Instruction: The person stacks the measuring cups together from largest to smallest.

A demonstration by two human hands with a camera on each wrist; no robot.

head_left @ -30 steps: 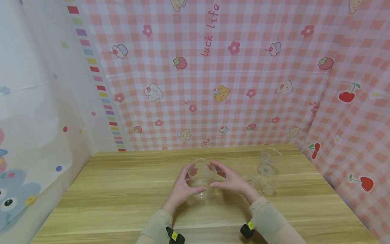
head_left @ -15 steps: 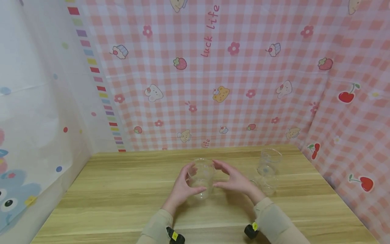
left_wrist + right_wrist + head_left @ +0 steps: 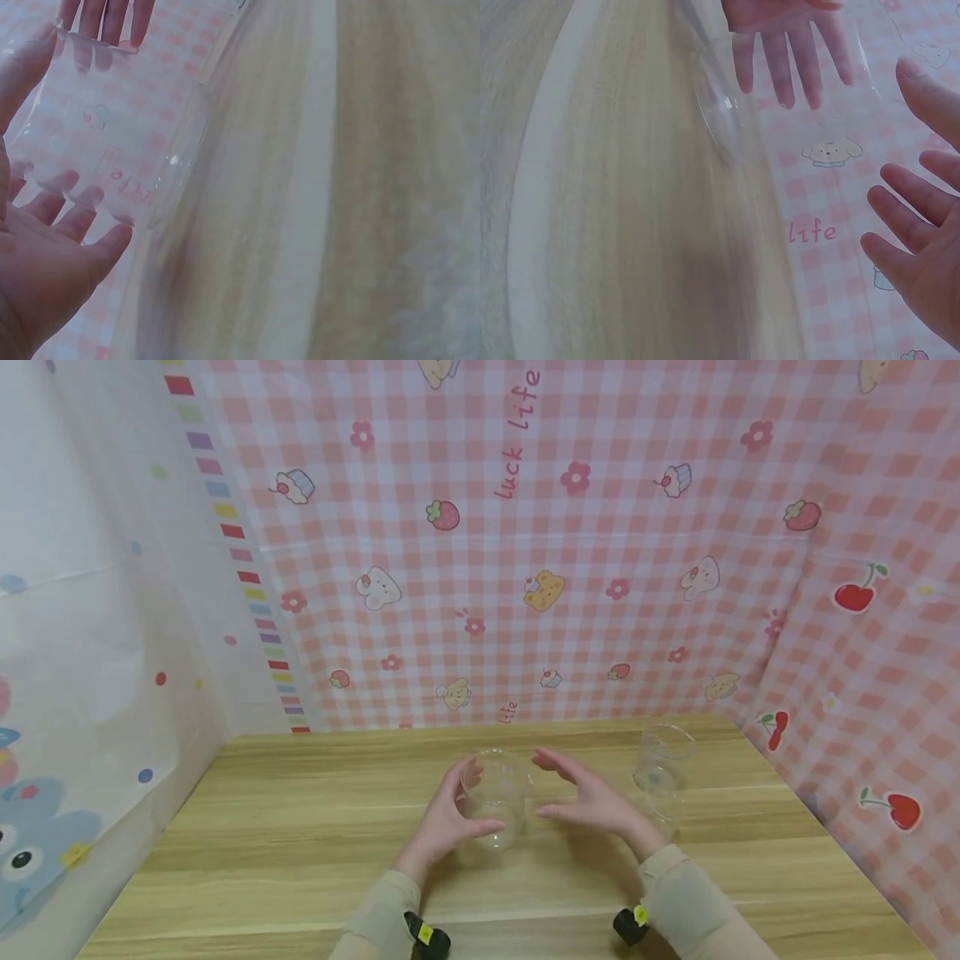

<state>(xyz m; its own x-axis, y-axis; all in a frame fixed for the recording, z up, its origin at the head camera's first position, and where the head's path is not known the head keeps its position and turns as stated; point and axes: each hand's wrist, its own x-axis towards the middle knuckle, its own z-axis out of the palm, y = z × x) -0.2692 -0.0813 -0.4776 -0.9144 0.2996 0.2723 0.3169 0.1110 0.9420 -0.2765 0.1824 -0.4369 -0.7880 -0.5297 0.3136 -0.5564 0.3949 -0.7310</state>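
Clear cup (image 3: 498, 793) on desk (image 3: 300, 852), between both sets of fingers. Left hand (image 3: 452, 814): fingers curved around near side. Right hand (image 3: 588, 797): fingers spread, apart, empty. Likely light, stiff, slick, breakable; best held mid-wall, opposite sides.

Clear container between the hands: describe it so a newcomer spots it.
Below the pink checked backdrop, find the middle of the wooden table. The clear container is there, between the left hand and the right hand. Unlike the clear vessels farther right, it has hands beside it.
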